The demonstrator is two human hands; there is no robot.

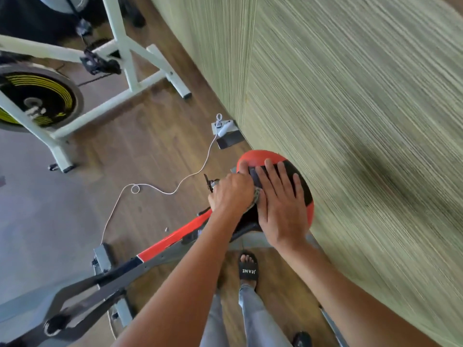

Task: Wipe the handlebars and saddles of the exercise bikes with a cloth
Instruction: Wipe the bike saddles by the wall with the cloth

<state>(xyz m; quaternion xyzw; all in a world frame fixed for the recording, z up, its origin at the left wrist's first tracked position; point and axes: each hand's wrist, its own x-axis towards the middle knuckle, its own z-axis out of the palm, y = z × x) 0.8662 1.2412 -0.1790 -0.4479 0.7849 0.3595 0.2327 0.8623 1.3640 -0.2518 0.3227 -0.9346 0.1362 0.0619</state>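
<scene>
Saddle [260, 159] ran long toward wall | left hand [230, 194] gripped cloth [256, 199] on saddle's near-left edge | right hand [283, 209] lay flat, fingers spread, on saddle top | unwiped red rim lay beyond both hands

We count two exercise bikes, a white one [120, 61] and a red and grey one [160, 249], one saddle [258, 159], one cloth [255, 199], two hands [233, 194] [280, 206], one white cable [160, 191].
</scene>
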